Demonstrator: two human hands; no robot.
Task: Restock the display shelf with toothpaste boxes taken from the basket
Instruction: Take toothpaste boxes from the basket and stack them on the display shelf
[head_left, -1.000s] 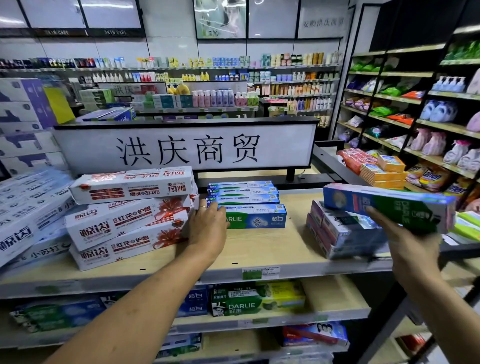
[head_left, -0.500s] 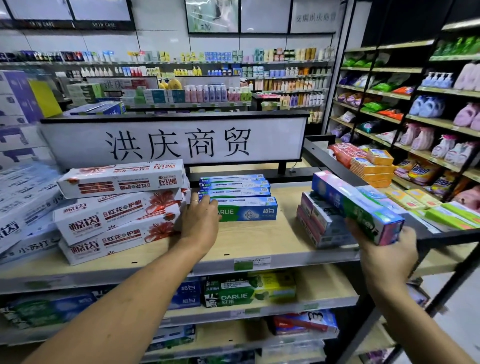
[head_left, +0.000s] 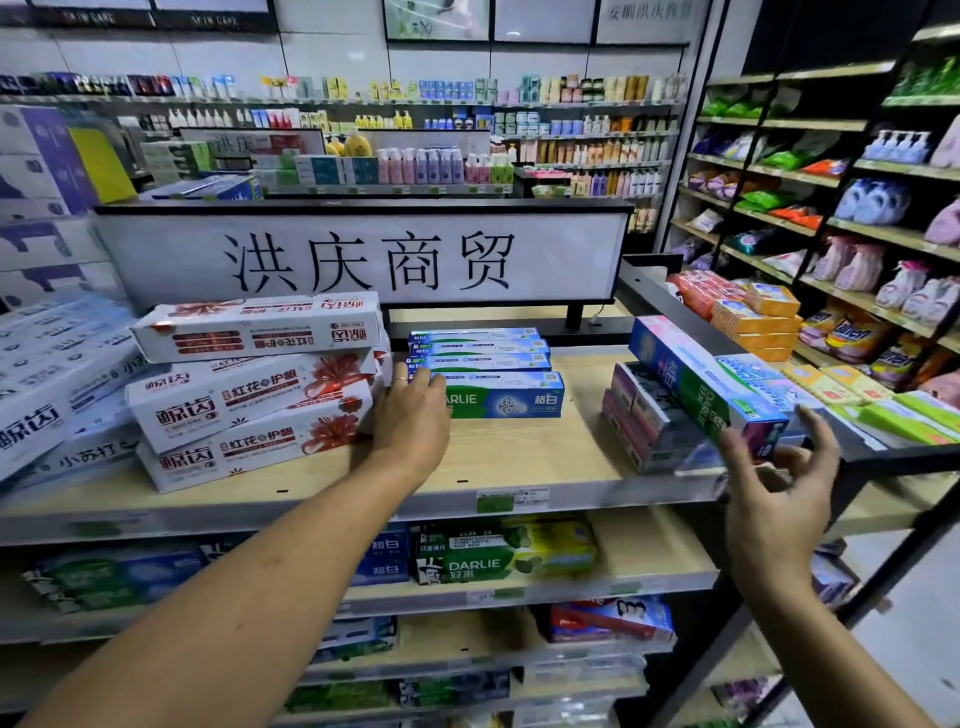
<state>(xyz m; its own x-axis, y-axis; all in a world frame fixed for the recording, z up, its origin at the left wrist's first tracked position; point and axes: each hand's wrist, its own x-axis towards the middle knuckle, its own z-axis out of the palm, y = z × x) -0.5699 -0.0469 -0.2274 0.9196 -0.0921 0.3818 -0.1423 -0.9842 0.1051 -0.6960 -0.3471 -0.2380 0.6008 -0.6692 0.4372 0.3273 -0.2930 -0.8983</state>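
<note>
A blue, green and pink toothpaste box (head_left: 696, 379) lies slanted on top of a short stack of boxes (head_left: 644, 426) at the right end of the wooden top shelf (head_left: 519, 457). My right hand (head_left: 779, 499) hovers at that box's near end with fingers spread and holds nothing. My left hand (head_left: 410, 421) rests on the shelf, fingertips between a stack of green-and-blue Darlie boxes (head_left: 504, 395) and a pile of white-and-red toothpaste boxes (head_left: 249, 400). No basket is in view.
A white sign with black characters (head_left: 363, 260) stands behind the top shelf. Lower shelves hold more toothpaste boxes (head_left: 498, 556). A black rack (head_left: 810, 218) of soaps and detergent bags fills the right side. White cartons (head_left: 47, 395) crowd the left.
My right hand carried the box left onto the right-hand stack and has opened off it. My left hand has stayed by the Darlie stack.
</note>
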